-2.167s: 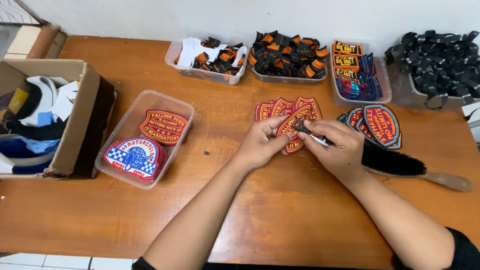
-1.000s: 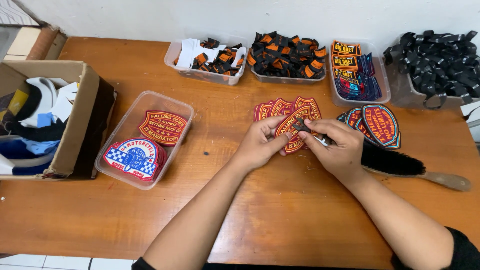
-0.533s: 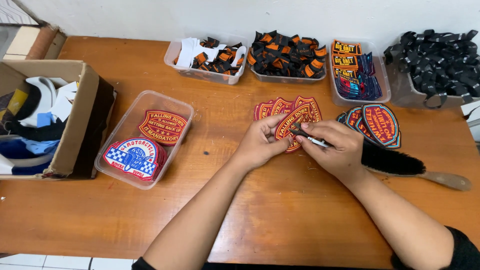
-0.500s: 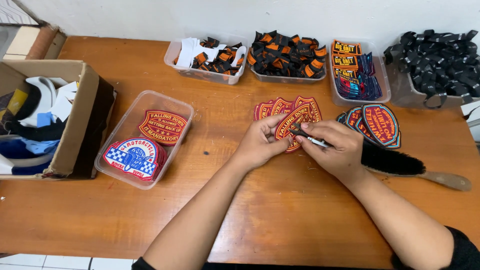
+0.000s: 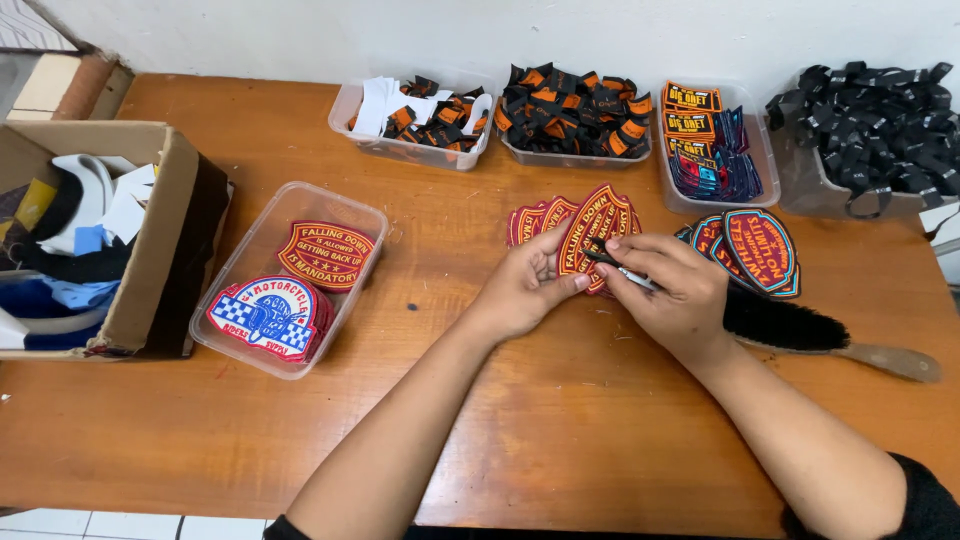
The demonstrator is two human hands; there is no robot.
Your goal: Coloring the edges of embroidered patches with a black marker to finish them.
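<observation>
My left hand (image 5: 525,288) pinches the lower edge of a red and orange embroidered patch (image 5: 592,226), held tilted just above the wooden table (image 5: 520,440). My right hand (image 5: 672,292) grips a small thin tool with a dark tip (image 5: 612,266) and presses it against that patch. Behind it, a fan of similar red patches (image 5: 532,220) lies on the table. A stack of blue-edged patches (image 5: 752,250) rests just right of my right hand.
A black-bristled brush with a wooden handle (image 5: 830,338) lies at the right. A clear tub (image 5: 290,280) holds two patch stacks. Several trays of labels (image 5: 572,110) and black straps (image 5: 880,120) line the back. A cardboard box of fabric (image 5: 90,240) stands far left.
Both hands stay on the patch with only slight shifts of the fingers and tool. Nothing else has moved.
</observation>
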